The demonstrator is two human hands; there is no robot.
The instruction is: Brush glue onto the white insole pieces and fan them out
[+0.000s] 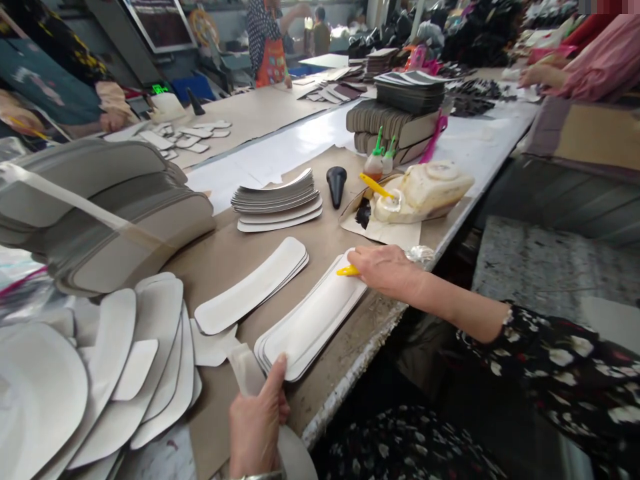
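My right hand [385,268] is closed around a yellow-handled tool [347,271]; its other end is hidden. It rests over the far end of a stack of long white panels [315,313] with rounded corners. At the near end of that stack is my left hand [260,417], its thumb at the edge of the panels. Its fingers are wrapped round a pale curved piece [246,370], partly hidden behind the hand. Beside the stack lies a smaller pile of curved white panels [253,283], with another pale piece [213,343] partly under it.
Loose white panels [155,360] spread at left, below a bundle of grey panels [135,240]. Farther back are a curved stack [277,203], a black cone [337,185], a stained plastic container [435,190], green-tipped bottles [375,160] and more bundles [390,123]. Other people work around the tables.
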